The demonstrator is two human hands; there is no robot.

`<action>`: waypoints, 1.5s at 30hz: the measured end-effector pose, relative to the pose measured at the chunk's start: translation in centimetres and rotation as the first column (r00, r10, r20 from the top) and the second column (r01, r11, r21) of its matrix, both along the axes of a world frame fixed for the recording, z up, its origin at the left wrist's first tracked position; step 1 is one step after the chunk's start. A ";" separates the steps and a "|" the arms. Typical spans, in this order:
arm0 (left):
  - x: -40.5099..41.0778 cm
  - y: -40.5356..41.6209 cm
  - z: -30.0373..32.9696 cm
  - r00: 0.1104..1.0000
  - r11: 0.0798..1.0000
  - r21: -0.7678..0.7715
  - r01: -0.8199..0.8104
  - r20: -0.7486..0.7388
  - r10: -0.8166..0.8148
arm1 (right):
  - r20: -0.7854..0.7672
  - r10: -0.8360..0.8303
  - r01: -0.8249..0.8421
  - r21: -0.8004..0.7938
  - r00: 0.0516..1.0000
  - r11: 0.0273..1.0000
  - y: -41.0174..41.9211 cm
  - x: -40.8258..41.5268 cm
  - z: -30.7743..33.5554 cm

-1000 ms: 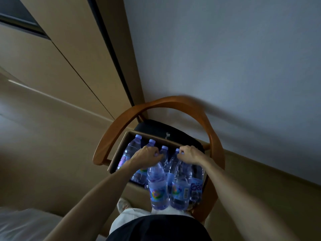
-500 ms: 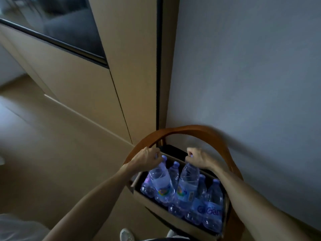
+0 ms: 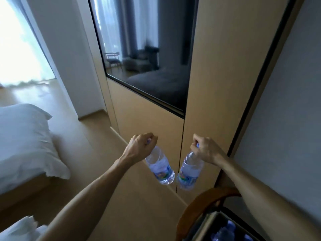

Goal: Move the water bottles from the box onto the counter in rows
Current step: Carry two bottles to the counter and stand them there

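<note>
Two water bottles (image 3: 159, 168) are being carried by their caps, each pinched by curled fingers (image 3: 152, 139) so both are hanging clear above the box (image 3: 211, 223), no worktop being shown.

Each hand, left (image 3: 141, 145) and right (image 3: 205, 150), grips a water bottle (image 3: 160, 168) (image 3: 189, 171) by its cap above the box (image 3: 211, 225).

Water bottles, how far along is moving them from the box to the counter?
Done: nothing shows as placed; no counter is in view. In hand: the left hand holds one water bottle by its cap, the right hand another bottle, both hanging clear of the box. Left: setting these two down, plus the bottles still in the box on the chair.
</note>
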State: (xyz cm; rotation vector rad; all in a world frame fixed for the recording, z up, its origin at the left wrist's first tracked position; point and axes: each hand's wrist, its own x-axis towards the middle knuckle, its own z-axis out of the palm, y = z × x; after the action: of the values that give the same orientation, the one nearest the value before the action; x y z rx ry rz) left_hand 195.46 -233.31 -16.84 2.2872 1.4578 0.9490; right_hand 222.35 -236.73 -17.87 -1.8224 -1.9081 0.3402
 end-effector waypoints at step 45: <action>-49.8 47.2 18.6 0.670 0.624 0.324 -0.711 0.045 0.741 | -0.004 0.636 -0.580 0.405 0.771 0.706 63.8 -56.0 19.0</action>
State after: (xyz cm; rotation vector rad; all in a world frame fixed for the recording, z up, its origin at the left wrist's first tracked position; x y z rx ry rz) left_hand 145.62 -186.08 1.75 1.9072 2.5432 1.3758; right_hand 166.32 -172.92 1.10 -0.8446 -2.2405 0.2726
